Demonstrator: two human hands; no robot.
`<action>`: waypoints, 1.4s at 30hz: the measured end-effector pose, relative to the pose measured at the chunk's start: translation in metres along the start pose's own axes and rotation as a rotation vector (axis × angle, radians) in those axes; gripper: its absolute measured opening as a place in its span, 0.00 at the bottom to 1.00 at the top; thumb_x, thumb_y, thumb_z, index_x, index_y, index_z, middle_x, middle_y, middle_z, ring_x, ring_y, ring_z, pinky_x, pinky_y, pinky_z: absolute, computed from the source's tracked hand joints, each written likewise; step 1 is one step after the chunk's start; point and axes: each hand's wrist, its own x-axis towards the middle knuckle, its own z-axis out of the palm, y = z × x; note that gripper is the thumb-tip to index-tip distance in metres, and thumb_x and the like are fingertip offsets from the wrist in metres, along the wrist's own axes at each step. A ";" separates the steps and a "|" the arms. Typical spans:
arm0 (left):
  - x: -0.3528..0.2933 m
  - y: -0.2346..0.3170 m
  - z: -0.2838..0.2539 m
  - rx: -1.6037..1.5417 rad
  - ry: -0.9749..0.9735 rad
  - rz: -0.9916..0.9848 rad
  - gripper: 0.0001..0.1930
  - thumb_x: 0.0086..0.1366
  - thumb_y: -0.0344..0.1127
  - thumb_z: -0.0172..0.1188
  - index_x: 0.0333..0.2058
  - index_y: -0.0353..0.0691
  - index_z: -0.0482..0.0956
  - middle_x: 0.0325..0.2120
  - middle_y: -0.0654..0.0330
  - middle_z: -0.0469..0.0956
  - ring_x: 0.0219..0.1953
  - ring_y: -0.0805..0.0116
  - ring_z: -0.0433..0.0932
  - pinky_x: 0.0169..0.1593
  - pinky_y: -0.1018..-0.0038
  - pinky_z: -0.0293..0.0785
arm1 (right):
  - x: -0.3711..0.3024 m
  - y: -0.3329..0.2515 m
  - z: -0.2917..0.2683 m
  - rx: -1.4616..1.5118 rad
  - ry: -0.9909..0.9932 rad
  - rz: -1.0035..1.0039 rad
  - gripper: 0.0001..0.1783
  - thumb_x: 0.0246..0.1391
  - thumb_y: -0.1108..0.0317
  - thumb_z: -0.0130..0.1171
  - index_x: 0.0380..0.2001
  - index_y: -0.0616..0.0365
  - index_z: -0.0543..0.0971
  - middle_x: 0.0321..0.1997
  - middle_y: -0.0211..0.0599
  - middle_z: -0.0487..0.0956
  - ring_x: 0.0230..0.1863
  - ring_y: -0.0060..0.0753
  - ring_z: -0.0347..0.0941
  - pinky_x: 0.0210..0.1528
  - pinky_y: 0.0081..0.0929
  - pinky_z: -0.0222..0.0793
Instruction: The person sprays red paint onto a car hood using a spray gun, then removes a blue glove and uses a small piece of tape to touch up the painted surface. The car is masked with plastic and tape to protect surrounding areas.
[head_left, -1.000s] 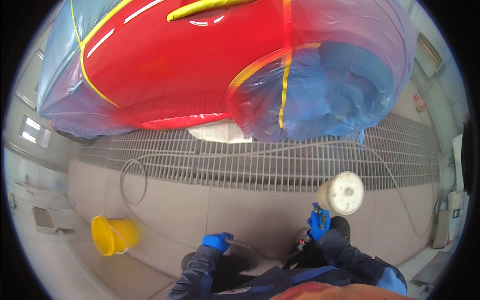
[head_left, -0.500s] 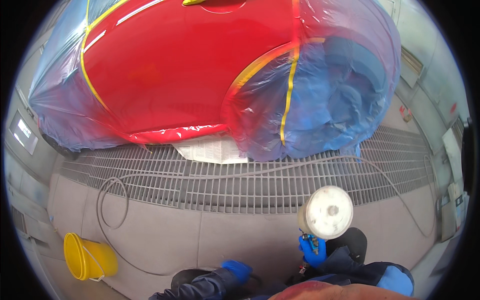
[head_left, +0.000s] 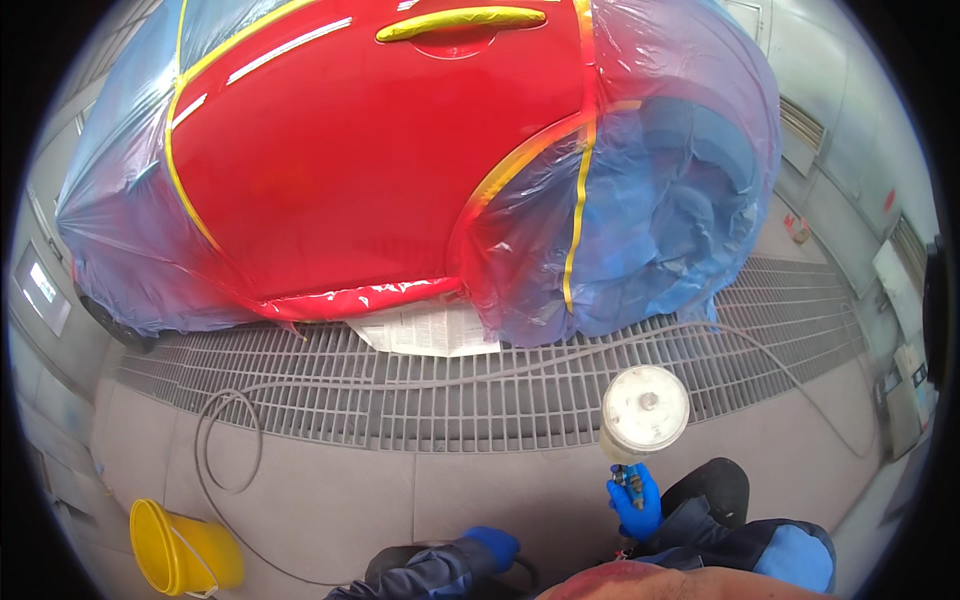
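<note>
My right hand point(head_left: 637, 506), in a blue glove, grips a paint spray gun point(head_left: 628, 482) topped by a round whitish paint cup point(head_left: 648, 408). It is held low in front of me, over the floor near the grating. Also gloved in blue, my left hand point(head_left: 493, 547) is closed low by my knee; a dark air hose point(head_left: 528, 572) comes out beside its fingers. Ahead stands a car with a glossy red door panel point(head_left: 330, 190). Its door handle point(head_left: 462, 22) is covered in yellow, and yellow tape point(head_left: 170, 140) edges the panel.
Bluish plastic sheeting point(head_left: 660, 220) covers the rest of the car and its wheel. Newspaper point(head_left: 430, 328) lies under the sill, on the metal floor grating point(head_left: 400, 415). The hose point(head_left: 207, 450) loops across grating and floor. A yellow bucket point(head_left: 190, 550) lies tilted at the left.
My view has tilted up, showing more of the handle. The spray gun and cup have shifted slightly left and away from me. The left hand has moved slightly right.
</note>
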 end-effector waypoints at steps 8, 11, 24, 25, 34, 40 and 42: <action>0.018 -0.001 -0.001 0.050 0.027 -0.025 0.13 0.56 0.36 0.56 0.39 0.46 0.83 0.40 0.51 0.81 0.44 0.49 0.80 0.47 0.59 0.76 | 0.004 0.004 -0.003 -0.031 -0.085 -0.006 0.18 0.57 0.73 0.58 0.51 0.59 0.71 0.32 0.29 0.75 0.27 0.20 0.71 0.30 0.21 0.71; 0.021 0.002 -0.002 0.111 0.003 -0.054 0.15 0.58 0.39 0.53 0.44 0.51 0.82 0.41 0.55 0.81 0.45 0.52 0.80 0.45 0.60 0.76 | 0.002 0.000 -0.001 -0.017 -0.078 0.019 0.18 0.57 0.73 0.59 0.50 0.59 0.72 0.33 0.29 0.75 0.27 0.20 0.71 0.30 0.21 0.71; 0.042 0.010 -0.009 0.142 -0.132 -0.131 0.15 0.58 0.39 0.56 0.43 0.51 0.83 0.43 0.55 0.81 0.47 0.52 0.79 0.48 0.60 0.76 | -0.005 -0.006 -0.022 0.023 -0.066 -0.157 0.24 0.56 0.76 0.59 0.56 0.64 0.70 0.51 0.43 0.78 0.51 0.31 0.75 0.53 0.28 0.70; 0.045 0.010 -0.009 0.144 -0.145 -0.138 0.15 0.58 0.39 0.55 0.43 0.51 0.83 0.43 0.55 0.81 0.47 0.52 0.79 0.48 0.60 0.76 | -0.005 -0.005 -0.024 0.045 -0.058 -0.139 0.24 0.56 0.77 0.59 0.56 0.64 0.70 0.52 0.44 0.78 0.52 0.32 0.75 0.53 0.29 0.70; 0.059 0.021 -0.014 0.235 -0.218 -0.195 0.18 0.60 0.47 0.54 0.46 0.53 0.81 0.44 0.57 0.81 0.46 0.54 0.79 0.47 0.61 0.75 | -0.009 -0.004 -0.052 0.014 -0.007 -0.217 0.18 0.57 0.80 0.56 0.51 0.61 0.71 0.39 0.35 0.75 0.39 0.26 0.73 0.39 0.25 0.68; 0.057 0.027 0.002 0.123 -0.204 -0.116 0.16 0.56 0.45 0.56 0.39 0.48 0.85 0.38 0.56 0.83 0.42 0.53 0.81 0.42 0.60 0.77 | -0.013 -0.038 -0.066 -0.144 -0.077 0.176 0.22 0.63 0.73 0.50 0.59 0.53 0.62 0.26 0.27 0.70 0.21 0.16 0.65 0.19 0.17 0.63; 0.053 0.028 0.006 0.124 -0.218 -0.089 0.16 0.56 0.45 0.56 0.40 0.47 0.85 0.39 0.56 0.83 0.42 0.53 0.82 0.41 0.59 0.77 | -0.014 -0.052 -0.063 -0.056 -0.109 0.189 0.21 0.63 0.74 0.49 0.58 0.53 0.63 0.27 0.27 0.70 0.22 0.16 0.65 0.21 0.16 0.63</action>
